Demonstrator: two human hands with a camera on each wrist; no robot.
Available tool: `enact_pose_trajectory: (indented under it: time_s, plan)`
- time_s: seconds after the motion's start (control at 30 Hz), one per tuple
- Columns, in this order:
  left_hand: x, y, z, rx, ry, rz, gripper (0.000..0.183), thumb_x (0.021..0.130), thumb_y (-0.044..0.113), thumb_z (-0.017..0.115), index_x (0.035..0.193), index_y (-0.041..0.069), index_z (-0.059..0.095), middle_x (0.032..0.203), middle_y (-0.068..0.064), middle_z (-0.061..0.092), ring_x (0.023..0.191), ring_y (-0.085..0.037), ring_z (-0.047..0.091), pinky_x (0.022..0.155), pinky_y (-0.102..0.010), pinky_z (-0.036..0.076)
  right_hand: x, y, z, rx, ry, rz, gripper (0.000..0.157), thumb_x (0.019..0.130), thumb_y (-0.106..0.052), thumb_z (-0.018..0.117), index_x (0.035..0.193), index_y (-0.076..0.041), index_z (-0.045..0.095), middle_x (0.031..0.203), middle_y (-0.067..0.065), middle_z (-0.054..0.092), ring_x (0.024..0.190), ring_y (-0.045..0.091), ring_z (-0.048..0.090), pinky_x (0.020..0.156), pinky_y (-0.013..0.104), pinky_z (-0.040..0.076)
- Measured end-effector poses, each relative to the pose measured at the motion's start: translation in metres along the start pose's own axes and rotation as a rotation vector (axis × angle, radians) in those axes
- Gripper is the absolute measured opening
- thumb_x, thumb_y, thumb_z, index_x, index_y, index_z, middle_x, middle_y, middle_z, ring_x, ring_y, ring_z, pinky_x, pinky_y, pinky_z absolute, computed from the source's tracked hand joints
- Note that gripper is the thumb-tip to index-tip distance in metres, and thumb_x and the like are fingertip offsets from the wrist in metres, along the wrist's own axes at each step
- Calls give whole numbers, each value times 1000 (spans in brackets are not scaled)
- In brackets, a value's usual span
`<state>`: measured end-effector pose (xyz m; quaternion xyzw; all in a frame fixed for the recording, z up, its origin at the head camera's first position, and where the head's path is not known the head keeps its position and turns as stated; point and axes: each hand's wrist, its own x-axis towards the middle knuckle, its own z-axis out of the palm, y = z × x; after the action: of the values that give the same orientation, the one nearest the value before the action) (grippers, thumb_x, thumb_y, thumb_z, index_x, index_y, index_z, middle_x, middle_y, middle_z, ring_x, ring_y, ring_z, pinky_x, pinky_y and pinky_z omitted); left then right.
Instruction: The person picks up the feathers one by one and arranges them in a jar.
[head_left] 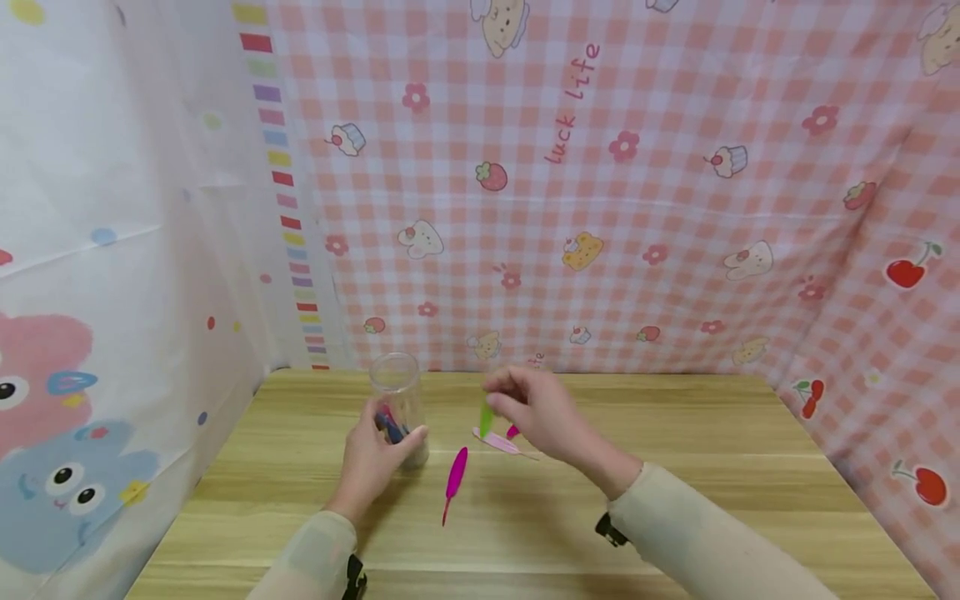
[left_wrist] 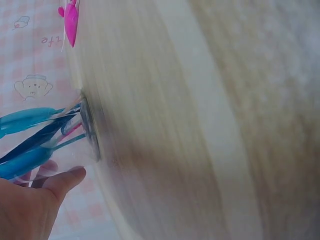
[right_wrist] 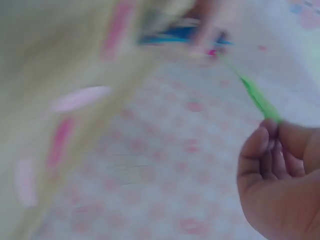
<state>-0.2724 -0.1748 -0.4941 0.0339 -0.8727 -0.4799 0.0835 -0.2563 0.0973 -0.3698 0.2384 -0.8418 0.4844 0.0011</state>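
Observation:
My left hand [head_left: 369, 457] grips the lower part of a tall clear jar [head_left: 407, 398] that stands upright on the table. Inside the jar are several blue feathers [left_wrist: 30, 120] and something pink, seen through the wall in the left wrist view. To the right of the jar, my right hand [head_left: 546, 421] pinches a green feather [head_left: 487, 415] at one end, above the table. In the right wrist view the same green feather [right_wrist: 260, 97] points away from the fingertips toward the jar. Below the right hand lies a pale pink feather [head_left: 501, 442].
A magenta feather [head_left: 456, 473] lies on the wooden table [head_left: 675, 517] between the two hands. Partly behind the right hand is another magenta feather [head_left: 513, 432]. The right wrist view shows a second pale pink feather [right_wrist: 26, 181]. Patterned cloth [head_left: 585, 200] hangs behind the table.

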Motion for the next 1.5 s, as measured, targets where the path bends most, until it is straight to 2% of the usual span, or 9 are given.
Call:
enact_pose_trajectory:
  time_s: [0.2, 0.37, 0.5, 0.8, 0.97, 1.07, 1.17, 1.33, 1.5]
  plan:
    - [0, 0, -1, 1, -6, 2, 79, 93, 39, 85, 152, 9, 41, 144, -24, 63, 125, -36, 65, 105, -57, 57, 35, -52, 15, 25, 194, -135, 8, 104, -14, 70, 111, -14, 76, 103, 1, 78, 86, 13, 69, 73, 23, 60]
    - [0, 1, -1, -3, -13, 0, 79, 93, 39, 84, 152, 9, 41, 144, -22, 64, 123, -33, 65, 104, -55, 57, 58, -65, 33, -14, 218, -207, 10, 104, -10, 69, 112, -9, 75, 105, 3, 78, 88, 12, 72, 76, 20, 63]
    - [0, 1, 0, -19, -17, 2, 80, 93, 39, 85, 153, 10, 40, 146, -22, 62, 127, -35, 64, 107, -56, 56, 67, -62, 43, -66, 204, -197, 10, 105, -11, 68, 112, -8, 74, 104, 4, 78, 87, 12, 71, 75, 18, 62]
    - [1, -3, 1, -23, 21, 27, 79, 91, 40, 87, 150, 10, 44, 141, -23, 65, 130, -40, 65, 108, -59, 56, 60, -30, 52, -167, 85, -65, 11, 106, -17, 68, 112, -9, 72, 98, 3, 76, 80, 12, 64, 69, 24, 57]
    - [1, -4, -1, -32, 11, 6, 81, 91, 39, 86, 153, 12, 42, 146, -23, 62, 136, -42, 62, 112, -61, 53, 50, 17, 67, -359, -120, 138, 15, 104, -19, 71, 112, -6, 73, 98, 5, 75, 85, 16, 67, 77, 33, 60]
    - [0, -4, -1, -33, 1, 3, 80, 92, 37, 86, 154, 11, 41, 148, -24, 61, 137, -43, 61, 113, -62, 52, 39, 47, 87, -475, -179, 265, 25, 99, -26, 78, 108, -4, 71, 94, 7, 73, 82, 18, 65, 76, 36, 60]
    - [0, -4, -2, -25, 3, 6, 80, 92, 38, 85, 153, 10, 41, 147, -24, 62, 137, -43, 61, 112, -62, 52, 29, 63, 108, -542, -144, 360, 43, 92, -38, 84, 108, -2, 66, 86, 7, 68, 75, 20, 62, 71, 39, 58]
    - [2, -3, -1, -17, 14, 27, 81, 92, 41, 85, 153, 12, 42, 144, -23, 64, 133, -40, 64, 109, -59, 54, 27, 68, 136, -712, -56, 376, 67, 85, -49, 88, 120, 1, 60, 84, 11, 71, 79, 28, 71, 76, 46, 63]
    - [1, -3, 0, -10, 21, 42, 82, 91, 44, 86, 153, 13, 43, 141, -21, 66, 127, -35, 66, 106, -56, 56, 27, 66, 141, -719, -54, 325, 47, 86, -21, 87, 118, 0, 59, 86, 11, 71, 79, 28, 73, 72, 46, 64]
